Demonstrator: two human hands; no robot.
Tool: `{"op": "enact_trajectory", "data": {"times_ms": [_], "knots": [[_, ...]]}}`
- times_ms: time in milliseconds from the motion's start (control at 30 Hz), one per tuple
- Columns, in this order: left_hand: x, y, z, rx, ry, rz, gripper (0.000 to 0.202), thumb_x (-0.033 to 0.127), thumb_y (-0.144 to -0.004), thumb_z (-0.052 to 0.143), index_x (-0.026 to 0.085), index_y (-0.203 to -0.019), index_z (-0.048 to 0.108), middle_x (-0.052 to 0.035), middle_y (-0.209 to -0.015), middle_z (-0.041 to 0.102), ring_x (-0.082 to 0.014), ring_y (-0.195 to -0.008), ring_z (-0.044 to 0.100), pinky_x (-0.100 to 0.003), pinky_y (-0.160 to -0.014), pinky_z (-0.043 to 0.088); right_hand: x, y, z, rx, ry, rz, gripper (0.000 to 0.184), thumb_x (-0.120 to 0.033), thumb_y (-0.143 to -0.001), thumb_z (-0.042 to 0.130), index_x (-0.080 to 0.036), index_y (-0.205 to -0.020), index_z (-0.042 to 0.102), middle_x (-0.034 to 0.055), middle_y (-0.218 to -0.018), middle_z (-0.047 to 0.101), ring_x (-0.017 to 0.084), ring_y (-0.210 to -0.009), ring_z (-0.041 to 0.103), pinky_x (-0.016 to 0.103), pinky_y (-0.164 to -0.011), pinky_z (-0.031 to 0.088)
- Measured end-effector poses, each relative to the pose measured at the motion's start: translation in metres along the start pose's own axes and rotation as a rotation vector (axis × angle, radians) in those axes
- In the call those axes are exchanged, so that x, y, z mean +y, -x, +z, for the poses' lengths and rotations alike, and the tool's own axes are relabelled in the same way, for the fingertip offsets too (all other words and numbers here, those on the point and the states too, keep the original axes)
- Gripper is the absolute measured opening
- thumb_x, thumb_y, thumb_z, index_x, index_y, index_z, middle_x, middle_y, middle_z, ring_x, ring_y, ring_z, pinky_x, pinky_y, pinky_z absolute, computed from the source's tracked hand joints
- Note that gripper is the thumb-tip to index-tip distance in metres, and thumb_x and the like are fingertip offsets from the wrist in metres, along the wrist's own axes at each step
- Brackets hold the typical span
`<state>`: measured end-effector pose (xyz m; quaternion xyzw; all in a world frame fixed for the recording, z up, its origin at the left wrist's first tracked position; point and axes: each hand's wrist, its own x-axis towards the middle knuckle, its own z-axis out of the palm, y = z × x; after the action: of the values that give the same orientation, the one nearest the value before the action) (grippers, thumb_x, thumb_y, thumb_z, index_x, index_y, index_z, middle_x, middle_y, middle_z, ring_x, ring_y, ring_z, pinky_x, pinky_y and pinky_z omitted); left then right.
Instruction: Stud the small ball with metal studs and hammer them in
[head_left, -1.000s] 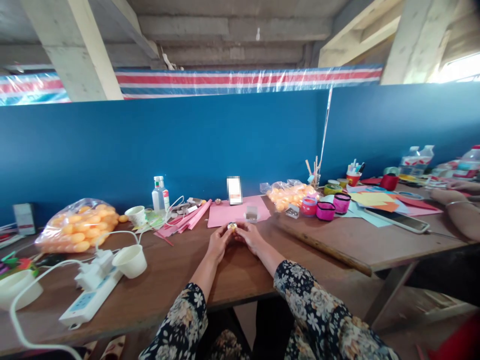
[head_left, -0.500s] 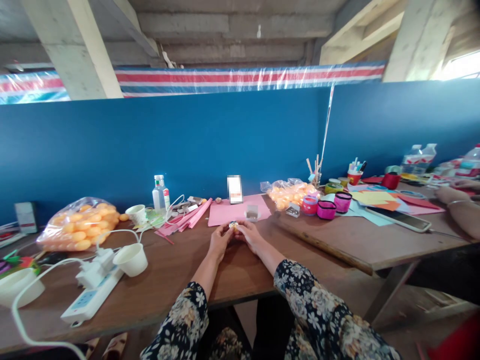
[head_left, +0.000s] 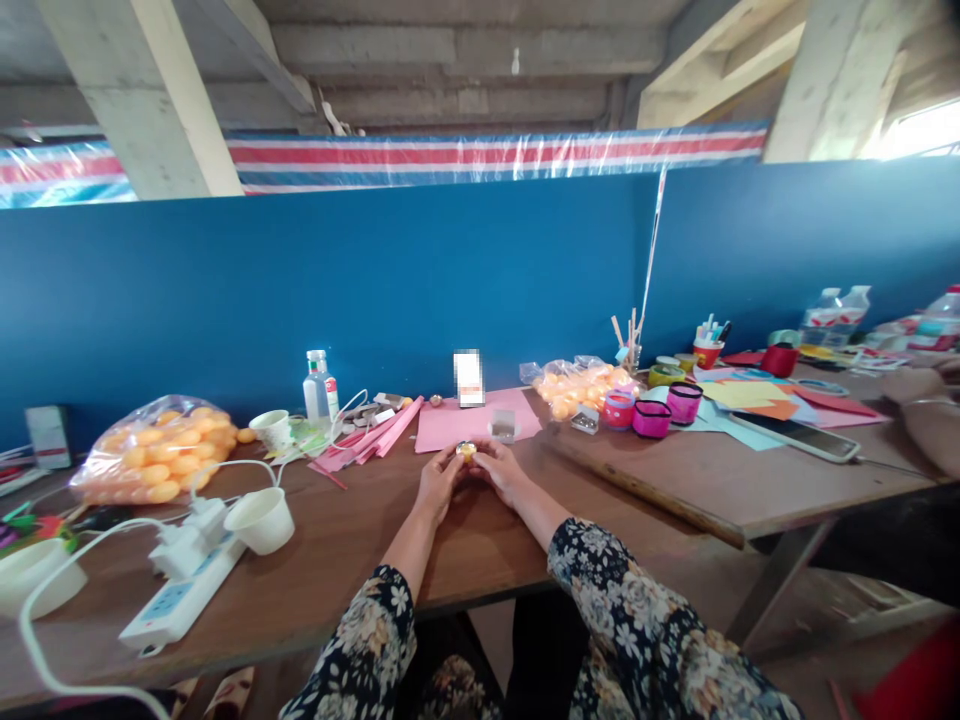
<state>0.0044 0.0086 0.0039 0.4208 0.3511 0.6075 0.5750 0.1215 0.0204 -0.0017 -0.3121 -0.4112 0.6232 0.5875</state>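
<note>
Just above the brown table (head_left: 495,550), my left hand (head_left: 439,485) and my right hand (head_left: 501,472) meet fingertip to fingertip. Between them they pinch a small shiny silver-and-yellow object (head_left: 466,451), too small to tell its kind. Behind the hands lies a pink paper sheet (head_left: 450,428), with a small clear box (head_left: 503,426) on its right part. A little round metallic item (head_left: 436,400) sits at the sheet's far left corner. A pixelated white upright item (head_left: 469,380) stands at its back edge.
Left: a bag of orange balls (head_left: 161,450), a white power strip (head_left: 180,605) with cables, a paper cup (head_left: 260,520), glass bottles (head_left: 319,385) and pink strips (head_left: 379,435). Right: another ball bag (head_left: 581,385), tape rolls (head_left: 652,420), coloured paper (head_left: 750,395), a phone (head_left: 795,438) and another person's arm (head_left: 926,425).
The small object has turned slightly in my fingers, showing more yellow. Both hands stay in nearly the same place. The other person's hand at the right has shifted slightly.
</note>
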Motion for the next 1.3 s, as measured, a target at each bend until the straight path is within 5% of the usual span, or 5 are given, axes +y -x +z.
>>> {"op": "enact_trajectory", "data": {"times_ms": [400, 633, 1300], "knots": [[0.0020, 0.0010, -0.0020, -0.073, 0.057, -0.016, 0.041, 0.025, -0.060, 0.069, 0.012, -0.098, 0.060, -0.0099, -0.092, 0.066, -0.0171, -0.079, 0.063, -0.034, -0.081, 0.047, -0.0036, 0.0030, 0.0014, -0.015, 0.039, -0.008, 0.033, -0.031, -0.057, 0.068, -0.017, -0.086, 0.059, 0.0001, -0.077, 0.062, 0.007, -0.059, 0.054, 0.020, -0.055, 0.044], [0.0018, -0.0010, -0.0026, -0.011, 0.047, -0.019, 0.040, 0.022, -0.058, 0.072, 0.012, -0.094, 0.059, -0.0089, -0.090, 0.066, -0.0163, -0.081, 0.062, -0.033, -0.083, 0.046, -0.0012, 0.0020, -0.0003, -0.026, 0.071, -0.015, 0.043, -0.026, -0.052, 0.070, -0.019, -0.092, 0.058, 0.0004, -0.082, 0.062, 0.011, -0.067, 0.056, 0.022, -0.059, 0.043], [-0.0006, -0.0020, -0.0063, -0.062, 0.059, -0.019, 0.041, 0.022, -0.059, 0.071, 0.013, -0.097, 0.058, -0.0091, -0.095, 0.065, -0.0166, -0.086, 0.061, -0.033, -0.085, 0.045, 0.0000, 0.0001, -0.0024, -0.105, 0.000, -0.026, 0.035, -0.027, -0.057, 0.068, -0.020, -0.090, 0.061, -0.0001, -0.082, 0.063, 0.010, -0.068, 0.056, 0.022, -0.061, 0.042]]}}
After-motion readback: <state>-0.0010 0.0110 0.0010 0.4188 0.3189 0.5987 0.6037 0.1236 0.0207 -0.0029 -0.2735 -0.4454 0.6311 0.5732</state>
